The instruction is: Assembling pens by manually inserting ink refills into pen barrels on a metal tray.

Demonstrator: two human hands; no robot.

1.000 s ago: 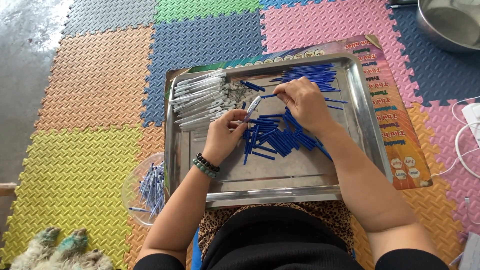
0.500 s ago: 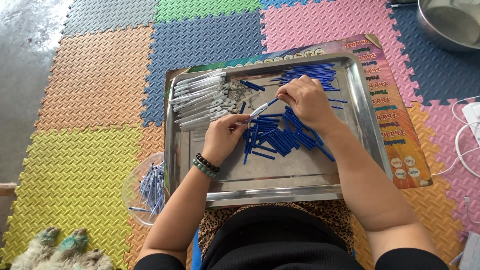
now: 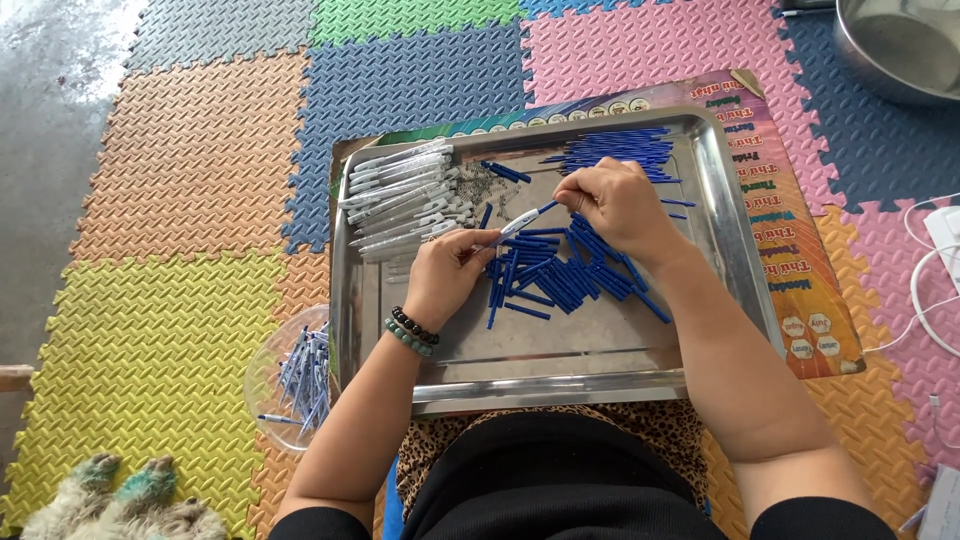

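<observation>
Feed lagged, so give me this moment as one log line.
left hand: holds white pen barrel | right hand: fingers at its blue end | below: blue parts in steel tray | left of tray: bowl of pens

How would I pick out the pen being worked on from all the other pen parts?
Find the steel tray on the foam mats. Above its middle, the left hand and right hand meet on one pen. It is white-barrelled with a blue end, the only piece lifted off the tray.
</observation>
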